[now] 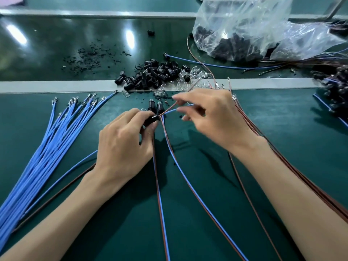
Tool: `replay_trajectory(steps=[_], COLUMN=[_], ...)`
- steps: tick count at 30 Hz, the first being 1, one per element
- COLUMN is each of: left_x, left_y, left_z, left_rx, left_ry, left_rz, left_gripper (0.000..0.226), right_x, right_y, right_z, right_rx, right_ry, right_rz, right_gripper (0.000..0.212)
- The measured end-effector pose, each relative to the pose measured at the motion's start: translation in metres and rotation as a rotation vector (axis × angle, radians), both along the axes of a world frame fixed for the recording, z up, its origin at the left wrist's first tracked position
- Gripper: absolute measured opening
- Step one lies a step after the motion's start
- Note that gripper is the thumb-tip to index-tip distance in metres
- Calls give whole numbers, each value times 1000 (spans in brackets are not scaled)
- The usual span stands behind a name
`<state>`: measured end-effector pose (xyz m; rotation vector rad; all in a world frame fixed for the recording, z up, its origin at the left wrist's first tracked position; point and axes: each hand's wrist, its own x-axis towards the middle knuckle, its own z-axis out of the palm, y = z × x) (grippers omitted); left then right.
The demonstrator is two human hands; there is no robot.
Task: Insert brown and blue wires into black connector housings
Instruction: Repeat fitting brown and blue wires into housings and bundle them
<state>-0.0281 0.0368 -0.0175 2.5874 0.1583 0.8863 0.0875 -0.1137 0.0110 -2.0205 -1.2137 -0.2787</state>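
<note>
Lower left, fanned bundle of blue wires (37, 157); along the right edge, brown wire bundle (282, 162) passing under the right wrist, on the green mat (301, 119). At centre, left hand (124, 147) gripping a black connector housing (151, 119) between curled fingers and thumb; right hand (212, 117) pinching a brown wire (169, 108) and a blue wire (171, 110), both meeting the housing. Farther up, pile of black housings (160, 72) beside clear bulbs (188, 80); upper right, plastic bag (244, 25).

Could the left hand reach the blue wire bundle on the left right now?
Probably yes, but not freely: nothing lies between the left hand and the blue wire bundle, yet it grips a black housing, so it would need to release that first.
</note>
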Motion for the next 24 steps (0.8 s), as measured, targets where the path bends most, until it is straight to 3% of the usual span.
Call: replay_trajectory(steps=[3, 7, 10, 13, 21, 24], left_x=[0, -1, 0, -1, 2, 1], left_y=[-2, -2, -1, -1, 0, 0], left_z=[1, 1, 0, 0, -1, -1], left_rx=[11, 17, -17, -23, -30, -34], left_ry=[10, 2, -5, -1, 26, 27], left_rz=[-31, -41, -16, -29, -70, -81], left_gripper=[28, 27, 25, 29, 30, 25], right_x=[-2, -11, -1, -3, -11, -2], right_y=[2, 10, 2, 4, 12, 6], right_z=[-1, -3, 1, 1, 1, 6], right_rx=[84, 0, -3, 147, 244, 329], right_ry=[39, -40, 201, 563, 678, 775], right_rz=[30, 92, -10, 10, 23, -16], right_gripper=[14, 18, 30, 12, 19, 8])
